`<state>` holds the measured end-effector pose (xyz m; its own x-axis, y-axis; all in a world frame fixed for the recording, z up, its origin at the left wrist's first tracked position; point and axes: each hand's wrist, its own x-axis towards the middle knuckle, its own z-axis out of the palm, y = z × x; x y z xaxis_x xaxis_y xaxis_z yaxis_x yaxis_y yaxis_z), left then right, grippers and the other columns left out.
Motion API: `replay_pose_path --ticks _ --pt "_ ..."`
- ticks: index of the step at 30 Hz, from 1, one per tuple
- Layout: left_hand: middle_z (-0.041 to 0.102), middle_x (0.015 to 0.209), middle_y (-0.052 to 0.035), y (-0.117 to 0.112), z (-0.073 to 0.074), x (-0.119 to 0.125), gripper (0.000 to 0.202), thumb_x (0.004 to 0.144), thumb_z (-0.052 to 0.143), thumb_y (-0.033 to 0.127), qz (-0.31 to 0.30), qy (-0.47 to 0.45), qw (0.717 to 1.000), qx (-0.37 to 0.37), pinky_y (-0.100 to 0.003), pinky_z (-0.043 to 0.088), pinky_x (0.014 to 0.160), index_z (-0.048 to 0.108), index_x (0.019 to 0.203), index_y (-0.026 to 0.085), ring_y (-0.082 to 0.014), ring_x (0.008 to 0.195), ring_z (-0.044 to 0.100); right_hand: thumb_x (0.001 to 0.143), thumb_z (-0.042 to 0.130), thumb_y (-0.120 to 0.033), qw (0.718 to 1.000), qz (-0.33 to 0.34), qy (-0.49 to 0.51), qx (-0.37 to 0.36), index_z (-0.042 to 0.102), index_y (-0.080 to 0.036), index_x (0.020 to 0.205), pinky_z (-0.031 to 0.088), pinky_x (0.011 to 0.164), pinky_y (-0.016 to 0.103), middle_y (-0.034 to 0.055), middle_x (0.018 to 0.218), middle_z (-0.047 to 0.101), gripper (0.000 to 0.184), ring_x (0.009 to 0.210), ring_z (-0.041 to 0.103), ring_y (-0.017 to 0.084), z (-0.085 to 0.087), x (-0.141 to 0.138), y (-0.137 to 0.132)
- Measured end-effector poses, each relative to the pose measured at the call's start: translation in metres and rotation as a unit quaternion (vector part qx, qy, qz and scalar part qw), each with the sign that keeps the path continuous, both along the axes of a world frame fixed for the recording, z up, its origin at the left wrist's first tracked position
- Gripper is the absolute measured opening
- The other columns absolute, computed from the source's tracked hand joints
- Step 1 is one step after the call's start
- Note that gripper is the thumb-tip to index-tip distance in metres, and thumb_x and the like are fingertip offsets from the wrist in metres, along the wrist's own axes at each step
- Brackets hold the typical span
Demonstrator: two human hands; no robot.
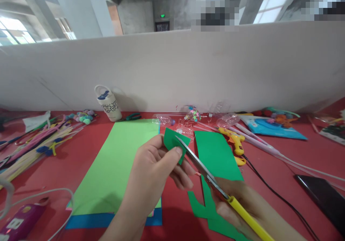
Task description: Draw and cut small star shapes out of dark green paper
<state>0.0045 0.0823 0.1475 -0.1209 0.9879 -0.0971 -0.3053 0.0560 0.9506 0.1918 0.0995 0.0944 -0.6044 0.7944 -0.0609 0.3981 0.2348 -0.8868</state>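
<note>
Two hands busy, folks: our left hand has its fingers pinching a small green piece up over the red counter, while our right hand grips yellow-handled scissors, blade tips overlapping that piece. We've got a bigger green sheet behind the scissors and a light green sheet off left.

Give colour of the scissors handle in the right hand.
Yellow. The scissors handle shows best in the head view, the only one here.
</note>
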Motion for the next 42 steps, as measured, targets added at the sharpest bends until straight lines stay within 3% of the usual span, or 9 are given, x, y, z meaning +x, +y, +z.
replay_pose_path --ticks 4,9,17,24,32,36,39,42 --pt "0.068 0.052 -0.0014 0.001 -0.001 0.0 0.007 0.079 0.058 0.02 -0.004 -0.002 1.0 0.001 -0.015 0.044 0.035 0.055 0.073 0.016 -0.0112 0.035 0.059 0.072 0.036 -0.083 1.0 -0.029 0.006 0.008 0.04 -0.023 0.061 0.026 0.048 0.028 -0.0033 0.057 0.03 0.061 0.051 0.028 0.014 0.003 -0.002 -0.001" --pt "0.067 0.052 -0.0012 0.0 -0.002 -0.001 0.007 0.079 0.058 0.02 -0.011 -0.006 1.0 0.003 -0.015 0.044 0.035 0.056 0.074 0.016 -0.0109 0.035 0.059 0.071 0.035 -0.085 1.0 -0.002 0.01 0.001 0.036 -0.023 0.06 0.018 0.045 0.027 -0.0061 0.054 0.026 0.063 0.048 0.022 0.011 0.0 -0.004 0.002" --pt "0.068 0.053 -0.0006 0.0 -0.003 -0.002 0.006 0.081 0.056 0.018 -0.019 -0.014 1.0 0.009 -0.014 0.044 0.035 0.056 0.076 0.015 -0.0105 0.036 0.06 0.07 0.033 -0.086 1.0 -0.008 -0.006 -0.012 0.033 -0.023 0.061 0.017 0.048 0.028 -0.0063 0.056 0.025 0.064 0.051 0.023 0.012 0.007 -0.005 0.001" --pt "0.069 0.056 -0.001 0.001 -0.006 -0.005 0.007 0.083 0.056 0.019 -0.039 -0.022 0.999 0.026 -0.015 0.047 0.038 0.056 0.077 0.016 -0.0109 0.039 0.062 0.074 0.034 -0.083 1.0 0.014 0.023 0.013 0.035 -0.022 0.062 0.016 0.044 0.026 -0.007 0.052 0.025 0.062 0.047 0.022 0.01 -0.009 -0.003 0.005" --pt "0.061 0.051 0.0045 0.005 -0.006 -0.009 0.009 0.082 0.06 0.021 0.016 0.007 0.999 0.042 -0.01 0.036 0.034 0.057 0.074 0.016 -0.0036 0.035 0.049 0.069 0.051 -0.078 0.996 0.056 0.024 -0.063 0.048 -0.021 0.073 0.025 0.044 0.023 -0.0041 0.062 0.036 0.058 0.053 0.03 0.011 0.001 0.008 0.011" --pt "0.057 0.049 0.0071 0.006 -0.007 -0.011 0.014 0.08 0.061 0.024 0.048 0.027 0.998 0.032 -0.009 0.027 0.032 0.053 0.07 0.018 -0.0009 0.032 0.042 0.07 0.052 -0.077 0.994 -0.018 0.065 -0.086 0.048 -0.021 0.071 0.031 0.045 0.024 -0.0023 0.062 0.043 0.056 0.051 0.038 0.012 0.003 0.012 0.014" --pt "0.054 0.045 0.0081 0.006 -0.01 -0.006 0.013 0.077 0.063 0.024 -0.025 0.076 0.997 -0.015 -0.01 0.022 0.031 0.053 0.07 0.019 -0.0009 0.031 0.035 0.076 0.048 -0.073 0.988 -0.071 0.102 -0.094 0.047 -0.021 0.07 0.035 0.046 0.026 -0.0012 0.06 0.046 0.052 0.05 0.042 0.013 0.003 0.009 0.013" --pt "0.05 0.042 0.0089 0.005 -0.014 0.005 0.012 0.074 0.061 0.02 -0.135 0.135 0.98 -0.061 -0.012 0.02 0.031 0.053 0.066 0.018 -0.0009 0.031 0.03 0.081 0.051 -0.063 0.982 -0.061 0.151 -0.099 0.047 -0.021 0.063 0.04 0.051 0.028 0.0 0.059 0.05 0.046 0.053 0.047 0.014 0.004 0.007 0.011"
